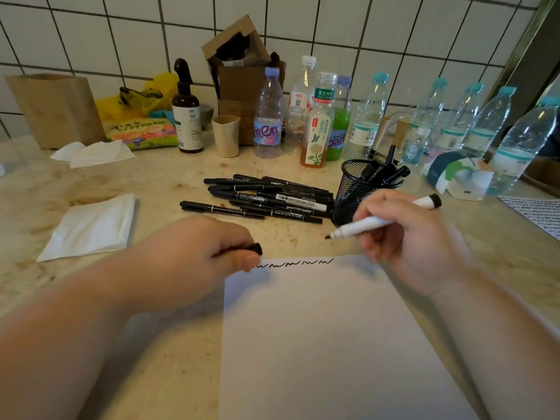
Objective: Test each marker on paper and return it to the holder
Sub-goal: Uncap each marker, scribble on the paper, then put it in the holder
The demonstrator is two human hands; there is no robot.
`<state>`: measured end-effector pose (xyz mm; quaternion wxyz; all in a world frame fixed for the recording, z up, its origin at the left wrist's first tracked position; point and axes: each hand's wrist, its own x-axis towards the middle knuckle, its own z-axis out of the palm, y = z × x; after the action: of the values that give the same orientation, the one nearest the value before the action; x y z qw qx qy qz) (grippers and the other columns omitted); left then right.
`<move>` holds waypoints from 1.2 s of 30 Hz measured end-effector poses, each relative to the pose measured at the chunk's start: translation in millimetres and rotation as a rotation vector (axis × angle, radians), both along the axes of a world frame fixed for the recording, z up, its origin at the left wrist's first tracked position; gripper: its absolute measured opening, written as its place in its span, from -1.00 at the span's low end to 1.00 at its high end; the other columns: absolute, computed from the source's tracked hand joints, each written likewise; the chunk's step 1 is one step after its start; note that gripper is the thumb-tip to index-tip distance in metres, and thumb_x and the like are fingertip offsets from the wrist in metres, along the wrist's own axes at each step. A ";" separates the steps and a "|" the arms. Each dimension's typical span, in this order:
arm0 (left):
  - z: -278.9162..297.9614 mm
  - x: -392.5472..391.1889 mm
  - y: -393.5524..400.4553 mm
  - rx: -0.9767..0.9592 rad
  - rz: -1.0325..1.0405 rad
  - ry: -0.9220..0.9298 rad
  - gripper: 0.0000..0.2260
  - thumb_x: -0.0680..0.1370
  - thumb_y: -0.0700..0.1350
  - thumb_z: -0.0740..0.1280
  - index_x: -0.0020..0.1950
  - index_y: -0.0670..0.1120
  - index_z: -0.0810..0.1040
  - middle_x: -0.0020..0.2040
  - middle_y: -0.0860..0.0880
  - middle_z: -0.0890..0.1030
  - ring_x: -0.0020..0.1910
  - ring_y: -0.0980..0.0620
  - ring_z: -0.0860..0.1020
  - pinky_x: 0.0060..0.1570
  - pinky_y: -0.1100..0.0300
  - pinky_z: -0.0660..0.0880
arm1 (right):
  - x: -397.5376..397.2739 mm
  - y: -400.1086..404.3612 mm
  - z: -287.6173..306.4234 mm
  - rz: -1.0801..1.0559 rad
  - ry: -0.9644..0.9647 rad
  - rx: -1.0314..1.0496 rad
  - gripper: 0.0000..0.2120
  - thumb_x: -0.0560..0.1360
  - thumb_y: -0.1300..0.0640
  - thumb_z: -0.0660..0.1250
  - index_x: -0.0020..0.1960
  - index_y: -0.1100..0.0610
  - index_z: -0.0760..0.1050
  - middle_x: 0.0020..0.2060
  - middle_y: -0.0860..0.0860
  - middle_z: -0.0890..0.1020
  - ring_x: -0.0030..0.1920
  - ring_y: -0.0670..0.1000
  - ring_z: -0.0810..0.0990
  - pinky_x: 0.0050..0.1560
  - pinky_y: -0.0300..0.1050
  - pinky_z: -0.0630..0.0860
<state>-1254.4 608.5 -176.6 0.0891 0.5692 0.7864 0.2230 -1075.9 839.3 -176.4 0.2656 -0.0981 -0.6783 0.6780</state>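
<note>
Tiled wall (91, 31), mottled counter (157, 183); right hand (406, 237) gripping marker (375, 221), left hand (194, 253) pinching cap (256, 248)

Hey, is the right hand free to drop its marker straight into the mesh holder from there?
Probably yes: the right hand grips the marker beside the mesh holder, nothing between, though it's uncapped.

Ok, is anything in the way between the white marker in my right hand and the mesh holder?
No object lies between them. The white marker in the right hand sits just in front of the mesh holder. Its cap is off, in the left hand.
</note>
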 end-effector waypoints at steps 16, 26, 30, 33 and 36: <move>-15.5 2.4 7.5 -0.016 0.004 0.095 -0.48 0.31 0.58 0.03 0.03 0.36 0.53 -0.13 0.42 0.57 -0.11 0.39 0.51 -0.33 0.35 0.43 | -11.3 -9.3 -10.5 -0.341 -0.478 0.160 -0.88 0.49 0.30 0.34 -0.21 0.30 0.56 -0.55 0.08 0.53 -0.60 -0.04 0.43 -0.59 -0.26 0.36; -17.1 1.7 7.6 -0.044 -0.006 0.047 -0.56 0.36 0.50 0.11 0.04 0.34 0.56 -0.14 0.34 0.62 -0.14 0.30 0.55 -0.27 0.30 0.50 | -11.4 -6.5 -12.6 -0.331 -0.503 0.227 -0.81 0.47 0.28 0.35 -0.32 0.21 0.52 -0.54 0.08 0.61 -0.58 -0.01 0.49 -0.56 -0.23 0.41; -17.3 0.5 7.7 -0.037 0.004 0.028 -0.54 0.33 0.55 0.10 0.05 0.39 0.55 -0.14 0.34 0.63 -0.14 0.28 0.57 -0.25 0.27 0.54 | -11.2 -2.8 -14.2 -0.355 -0.519 0.258 -0.86 0.45 0.26 0.33 -0.29 0.21 0.51 -0.55 0.05 0.61 -0.59 -0.03 0.49 -0.57 -0.24 0.39; -16.6 0.8 7.3 -0.037 0.016 0.023 -0.55 0.32 0.55 0.11 0.05 0.41 0.55 -0.15 0.36 0.63 -0.13 0.30 0.56 -0.25 0.29 0.53 | -11.3 1.0 -16.2 -0.380 -0.523 0.260 -0.86 0.44 0.24 0.33 -0.30 0.19 0.50 -0.55 0.05 0.60 -0.59 -0.04 0.48 -0.57 -0.26 0.39; -15.7 1.3 7.8 -0.043 0.020 0.018 -0.58 0.34 0.51 0.14 0.05 0.40 0.56 -0.16 0.35 0.64 -0.14 0.30 0.56 -0.26 0.30 0.50 | -11.1 3.9 -17.2 -0.409 -0.529 0.257 -0.85 0.41 0.20 0.33 -0.34 0.14 0.51 -0.55 0.06 0.61 -0.59 -0.02 0.48 -0.56 -0.25 0.39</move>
<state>-1253.1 616.3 -192.3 0.0923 0.5613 0.7973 0.2018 -1086.9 843.2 -193.5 0.2210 -0.3698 -0.7697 0.4711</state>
